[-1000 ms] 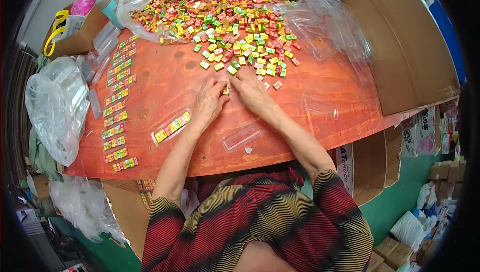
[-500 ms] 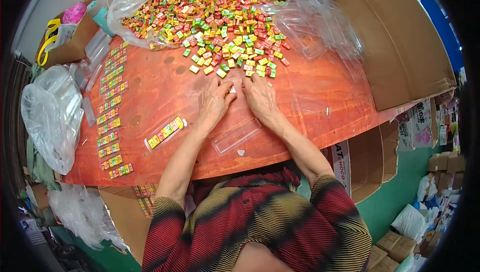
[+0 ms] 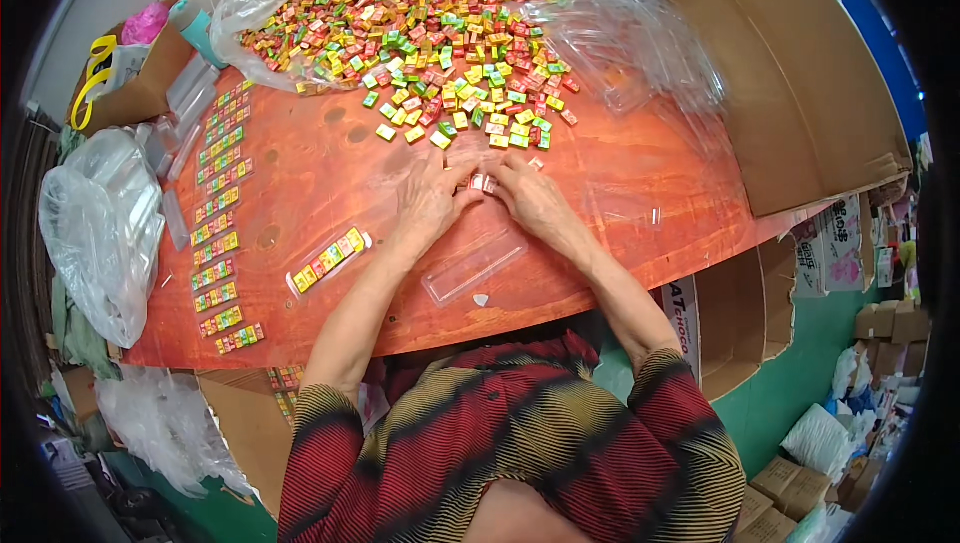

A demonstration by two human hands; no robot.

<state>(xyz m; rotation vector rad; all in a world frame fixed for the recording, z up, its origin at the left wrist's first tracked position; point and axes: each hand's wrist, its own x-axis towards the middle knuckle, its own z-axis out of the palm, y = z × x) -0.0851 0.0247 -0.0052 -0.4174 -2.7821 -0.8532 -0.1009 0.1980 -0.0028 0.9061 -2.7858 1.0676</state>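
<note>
My left hand [image 3: 430, 195] and my right hand [image 3: 530, 193] meet in front of the loose heap, fingertips curled in on small red-and-white boxes [image 3: 483, 183]. Fingers cover most of these, so their number is hidden. Another small red box [image 3: 536, 163] lies beside my right fingers. Just beyond spreads a heap of small red, yellow and green boxes [image 3: 480, 93]. Closer to me, between my forearms, lies a clear plastic tray [image 3: 475, 268] with nothing in it. Left of my left forearm, a row of small boxes [image 3: 328, 261] sits in a second clear tray.
Filled rows [image 3: 215, 273] line the table's left side, near a clear plastic bag [image 3: 100, 233] and stacked clear trays [image 3: 190, 118]. More clear packaging [image 3: 640, 53] lies at the far right, against a tall cardboard sheet [image 3: 790, 73]. A whitish scrap [image 3: 481, 300] is near the front edge.
My hands have drawn closer together and slightly toward me. The red-and-white boxes now show between the fingertips of both hands.
</note>
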